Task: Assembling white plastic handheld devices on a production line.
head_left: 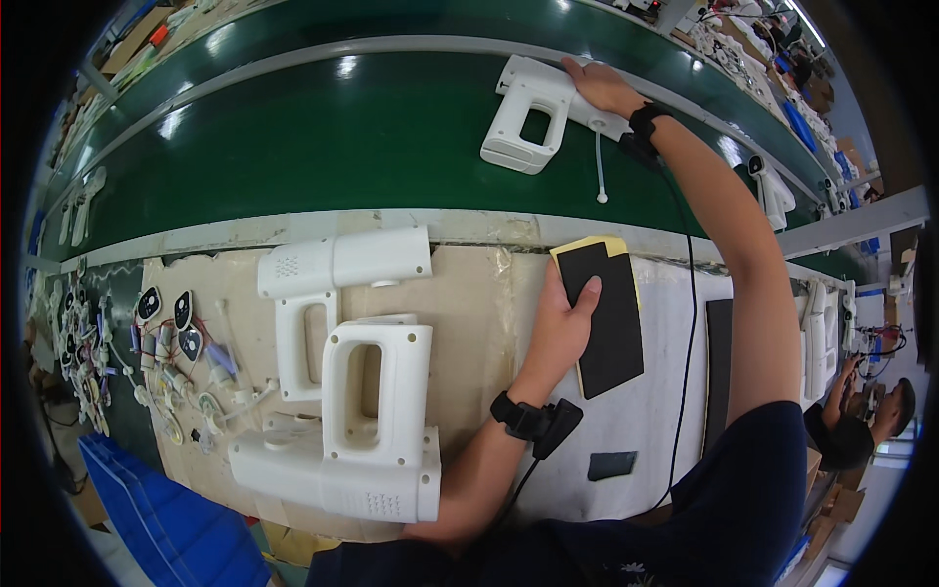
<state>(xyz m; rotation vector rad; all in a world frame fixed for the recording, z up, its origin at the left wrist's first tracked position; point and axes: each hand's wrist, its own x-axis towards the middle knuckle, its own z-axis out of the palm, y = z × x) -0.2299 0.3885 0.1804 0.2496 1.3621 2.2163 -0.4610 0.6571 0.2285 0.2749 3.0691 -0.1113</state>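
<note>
My left hand (565, 328) is closed on a black foam sheet (608, 328) with yellow backing paper showing along its upper edge, the thumb lying over its front. Farther off, my right arm reaches across the green belt, and my right hand (604, 90) is wrapped over the barrel of a white gun-shaped plastic housing (533, 115). A thin white tube with a small end piece (602, 181) hangs from that housing onto the belt. Two more white housings lie left of my left hand: one (342, 262) with its handle toward me, the other (342, 474) nearer with its handle pointing away.
Wired parts with black oval panels (183, 311) are heaped on the cardboard-covered bench at left. A blue bin (161, 519) stands lower left. A dark scrap (611, 466) lies on the white sheet. Another housing (773, 194) sits right on the belt (323, 127). A person (856, 430) works far right.
</note>
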